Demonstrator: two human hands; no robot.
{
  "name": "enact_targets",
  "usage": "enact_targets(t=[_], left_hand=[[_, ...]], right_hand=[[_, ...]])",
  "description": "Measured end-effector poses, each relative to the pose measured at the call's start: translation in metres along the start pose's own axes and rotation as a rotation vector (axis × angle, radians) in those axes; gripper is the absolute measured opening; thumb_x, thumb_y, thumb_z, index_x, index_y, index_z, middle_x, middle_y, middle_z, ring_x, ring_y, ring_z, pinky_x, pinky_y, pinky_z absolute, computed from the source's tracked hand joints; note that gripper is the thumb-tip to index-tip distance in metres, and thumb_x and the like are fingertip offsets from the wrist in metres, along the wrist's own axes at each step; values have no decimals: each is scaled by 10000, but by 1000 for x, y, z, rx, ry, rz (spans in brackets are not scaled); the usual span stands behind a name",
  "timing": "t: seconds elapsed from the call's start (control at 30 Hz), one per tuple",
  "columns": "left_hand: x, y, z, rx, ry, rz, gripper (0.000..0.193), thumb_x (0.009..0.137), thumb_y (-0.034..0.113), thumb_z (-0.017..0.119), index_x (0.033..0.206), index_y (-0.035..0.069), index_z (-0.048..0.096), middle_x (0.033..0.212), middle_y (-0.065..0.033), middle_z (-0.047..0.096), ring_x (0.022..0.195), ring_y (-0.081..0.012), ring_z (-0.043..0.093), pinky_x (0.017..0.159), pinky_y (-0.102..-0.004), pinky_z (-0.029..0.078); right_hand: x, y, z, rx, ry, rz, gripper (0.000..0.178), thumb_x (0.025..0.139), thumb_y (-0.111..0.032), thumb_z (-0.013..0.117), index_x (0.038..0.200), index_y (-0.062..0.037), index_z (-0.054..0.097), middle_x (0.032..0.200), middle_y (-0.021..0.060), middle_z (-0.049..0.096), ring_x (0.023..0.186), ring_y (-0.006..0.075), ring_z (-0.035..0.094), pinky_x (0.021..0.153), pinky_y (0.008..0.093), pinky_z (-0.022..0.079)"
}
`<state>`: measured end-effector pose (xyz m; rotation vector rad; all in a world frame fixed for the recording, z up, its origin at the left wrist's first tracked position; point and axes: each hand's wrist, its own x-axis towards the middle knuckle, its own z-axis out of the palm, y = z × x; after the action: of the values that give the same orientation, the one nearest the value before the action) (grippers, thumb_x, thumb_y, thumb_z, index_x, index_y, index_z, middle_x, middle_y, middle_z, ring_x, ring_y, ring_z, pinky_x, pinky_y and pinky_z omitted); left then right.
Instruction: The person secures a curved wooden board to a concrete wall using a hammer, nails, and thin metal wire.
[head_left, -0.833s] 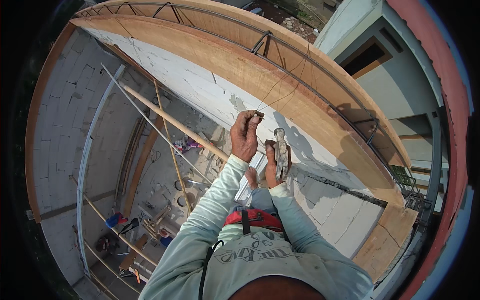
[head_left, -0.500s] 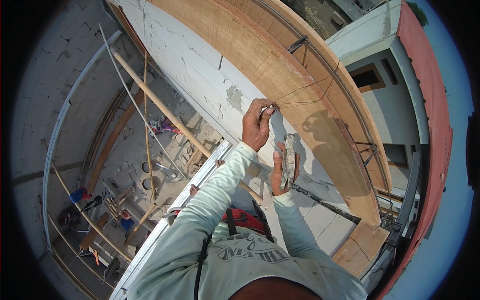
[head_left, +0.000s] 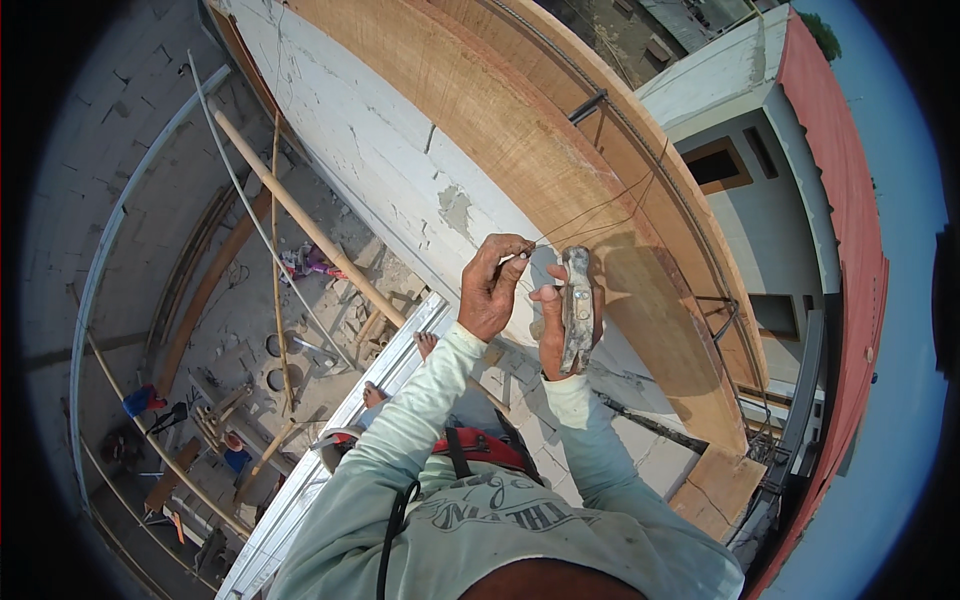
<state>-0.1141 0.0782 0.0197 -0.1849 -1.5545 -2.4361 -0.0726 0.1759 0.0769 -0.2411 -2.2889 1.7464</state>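
My left hand (head_left: 487, 290) is closed, finger and thumb pinched on thin wire (head_left: 590, 208). The wire runs over the curved wooden formwork board (head_left: 520, 130) towards a reinforcing bar (head_left: 640, 115) behind it. Close by on the right, my right hand (head_left: 552, 330) is wrapped round a claw hammer (head_left: 577, 305) crusted with grey cement. I see its head from above; the handle is mostly hidden below. Both hands are in front of the white block wall (head_left: 390, 110), near the board's inner face.
Below left lies a work floor with rubble and buckets (head_left: 275, 380). A bamboo pole (head_left: 300, 225) slants across the drop, beside a pale metal channel (head_left: 290, 500). My bare foot (head_left: 374, 394) is on this channel. A red-edged roof (head_left: 835, 180) stands to the right.
My view has shifted slightly. My left hand has come lower and left in the picture, still pinching the wire. The hammer in my right hand has risen closer to it.
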Motion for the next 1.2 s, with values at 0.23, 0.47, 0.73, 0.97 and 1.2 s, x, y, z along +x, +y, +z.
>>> enact_targets(t=[0.23, 0.47, 0.73, 0.97, 1.2], left_hand=[[6, -2, -12, 62, -112, 72, 124, 918, 50, 553, 1025, -12, 560, 1058, -157, 571, 1005, -257, 574, 882, -354, 458], [16, 3, -17, 58, -227, 49, 132, 894, 56, 590, 1017, 8, 575, 1090, -169, 577, 1056, -302, 581, 879, -383, 475], [5, 3, -39, 294, -202, -52, 208, 842, 99, 666, 1016, -5, 618, 1008, -131, 619, 916, -233, 614, 800, -316, 482], [3, 12, -25, 133, -183, -169, 240, 831, 83, 680, 1015, -42, 591, 976, -156, 670, 901, -243, 652, 800, -335, 507], [2, 7, -18, 34, -207, -226, 259, 819, 76, 693, 1038, 5, 573, 1028, -226, 650, 1022, -346, 628, 842, -424, 513]], right_hand=[[4, 11, 14, -45, -35, -300, 265, 777, -21, 719, 989, 30, 567, 1116, 215, 587, 975, 296, 615, 822, 359, 492], [12, 17, 12, 163, -157, -370, 224, 869, -125, 640, 1003, 30, 549, 1223, 233, 525, 1009, 272, 618, 797, 337, 507], [7, 15, 23, 236, -236, -232, 317, 769, -83, 686, 1009, 68, 544, 1154, 266, 557, 948, 371, 640, 698, 374, 562], [20, 6, 6, -6, -123, -602, 316, 739, -93, 700, 989, 55, 577, 1075, 244, 608, 853, 372, 664, 707, 396, 547], [22, 10, -1, -134, -163, -618, 226, 749, -40, 667, 936, 44, 572, 1006, 178, 596, 857, 303, 658, 679, 361, 563]])
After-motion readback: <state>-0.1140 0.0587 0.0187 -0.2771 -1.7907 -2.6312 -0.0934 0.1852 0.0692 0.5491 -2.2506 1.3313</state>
